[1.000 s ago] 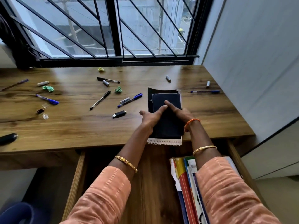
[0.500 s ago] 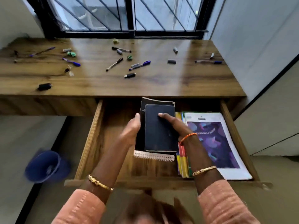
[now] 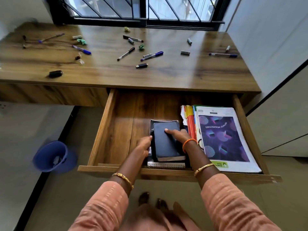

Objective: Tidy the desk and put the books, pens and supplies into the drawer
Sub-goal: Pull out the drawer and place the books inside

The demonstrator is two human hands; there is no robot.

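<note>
A: Setting?
B: Wooden desk (image 3: 166, 75) under a barred window (image 3: 143, 9), pale wall at 3 o'clock. One drawer (image 3: 106, 130) pulled fully out below the desktop.

A: Drawer contents?
B: At 3 o'clock inside it, a stack of large books, topped by a purple-covered book (image 3: 223, 139) with coloured spines showing along its left edge. Just beside that, toward 6 o'clock, a small pile: a dark blue book (image 3: 164, 142) lying on a black book, both on a spiral notebook (image 3: 166, 165) whose wire edge faces the drawer front.

A: Hands?
B: Left hand (image 3: 144, 145) curled round the pile's left edge, gripping it. Right hand (image 3: 179, 135) lies flat on the dark blue book, forefinger stretched across the cover, the rest wrapping the right edge. Whether the pile is resting on the drawer floor, I cannot tell.

A: Left on the desktop?
B: Scattered items. Near 12 o'clock: a black pen (image 3: 126, 54), a blue pen (image 3: 152, 56), a black USB stick (image 3: 142, 65), a green paper wad (image 3: 141, 47). At 10 o'clock: another blue pen (image 3: 82, 49). At 9 o'clock, a black oblong object (image 3: 55, 73). At 2 o'clock: a blue-capped pen (image 3: 223, 55) and a grey cap (image 3: 185, 53).

A: Floor?
B: Blue bin (image 3: 51, 156) at 8 o'clock, blurred.
</note>
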